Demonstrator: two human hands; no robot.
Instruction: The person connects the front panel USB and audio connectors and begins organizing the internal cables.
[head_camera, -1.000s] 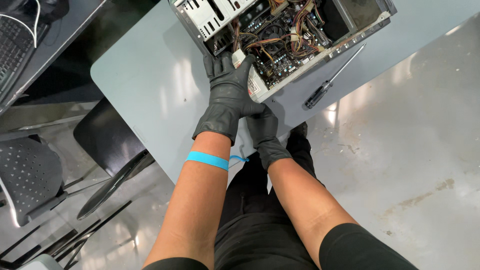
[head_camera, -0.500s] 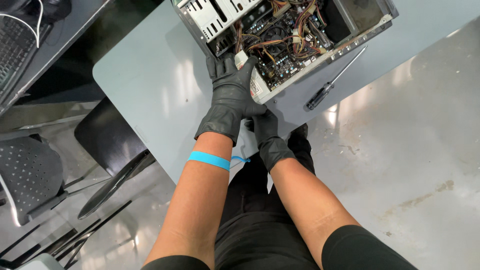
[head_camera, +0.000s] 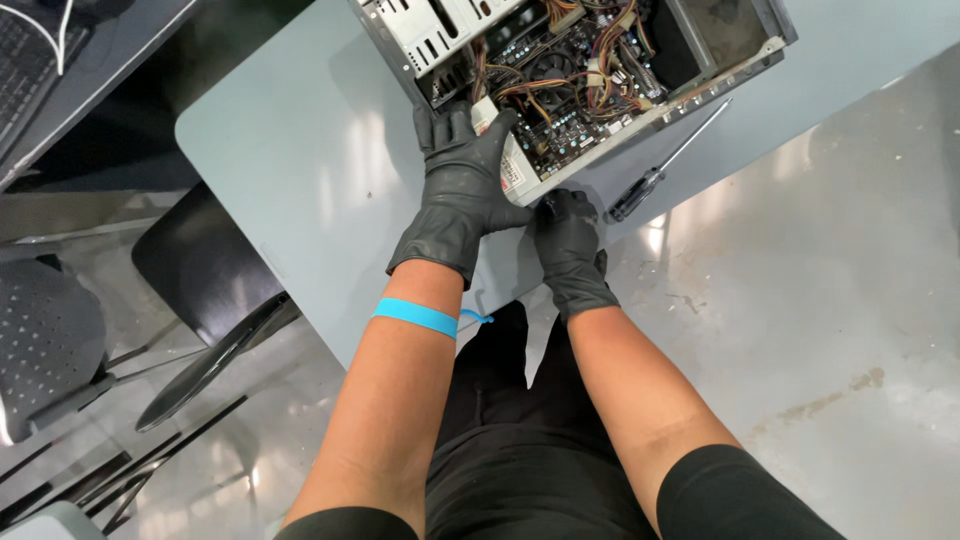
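Slightly shifted since earlier: left hand (head_camera: 462, 185) lies flat, fingers spread, on the opened computer case (head_camera: 590, 70), upper centre; right hand (head_camera: 568, 235) grips its lower edge. Side panel off; cabling and boards remain inside; screwdriver (head_camera: 665, 165) idle.

Workshop corner seen from above, pale table over glossy floor.

Light grey-blue table (head_camera: 270, 170) with rounded corner, streaked with glare. Polished grey concrete floor (head_camera: 830, 330), stained and reflective. Black chair (head_camera: 195, 270) tucked just beside the table's edge, perforated grey chair seat (head_camera: 45, 340) at far left. Dark desk with keyboard (head_camera: 30, 70) at upper left.
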